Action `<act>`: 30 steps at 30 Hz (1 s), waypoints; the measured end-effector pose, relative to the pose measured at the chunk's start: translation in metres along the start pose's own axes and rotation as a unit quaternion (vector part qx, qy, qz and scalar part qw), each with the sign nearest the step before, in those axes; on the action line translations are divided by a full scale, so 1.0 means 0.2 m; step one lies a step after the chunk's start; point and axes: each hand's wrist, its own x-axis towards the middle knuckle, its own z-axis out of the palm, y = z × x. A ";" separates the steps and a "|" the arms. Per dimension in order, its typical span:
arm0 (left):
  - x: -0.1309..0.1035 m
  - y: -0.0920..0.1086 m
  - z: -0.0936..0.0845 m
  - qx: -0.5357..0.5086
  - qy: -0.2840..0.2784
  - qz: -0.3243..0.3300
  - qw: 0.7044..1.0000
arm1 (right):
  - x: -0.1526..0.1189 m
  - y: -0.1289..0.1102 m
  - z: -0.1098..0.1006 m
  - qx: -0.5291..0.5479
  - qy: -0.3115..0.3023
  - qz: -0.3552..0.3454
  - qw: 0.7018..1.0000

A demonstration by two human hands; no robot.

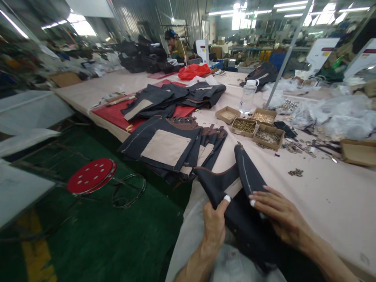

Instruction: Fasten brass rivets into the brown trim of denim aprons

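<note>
A dark cloth piece (237, 211) with brown edging and a beige patch lies folded over the near table edge and hangs toward my lap. My left hand (216, 221) grips its left side, thumb on top with a white covering on the tip. Across its right side lie the long fingers of my right hand (277, 211), one tip also white-covered; the thumb is hidden, and the cloth's raised fold runs under these fingers. Just beyond, a stack of similar dark pieces (132, 145) with beige pockets (166, 147) overhangs the table edge.
Small cardboard boxes of metal fittings (268, 136) stand on the pale table (331, 207), beside a plastic bottle (248, 96). Loose fittings (295, 172), tools and plastic bags (340, 117) lie to the right. A red stool (91, 176) stands left. Another person (178, 47) is at the back.
</note>
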 end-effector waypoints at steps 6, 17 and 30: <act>0.14 0.11 -0.12 -0.039 0.081 0.032 0.995 | -0.18 0.31 -0.13 -0.099 0.287 0.272 0.913; 0.28 0.19 -0.25 -0.044 0.163 -0.038 0.985 | -0.15 0.36 0.08 -0.086 0.147 0.089 0.981; 0.22 -0.11 -0.31 -0.028 -0.018 -0.081 0.996 | -0.27 0.53 0.20 -0.203 0.152 0.189 0.949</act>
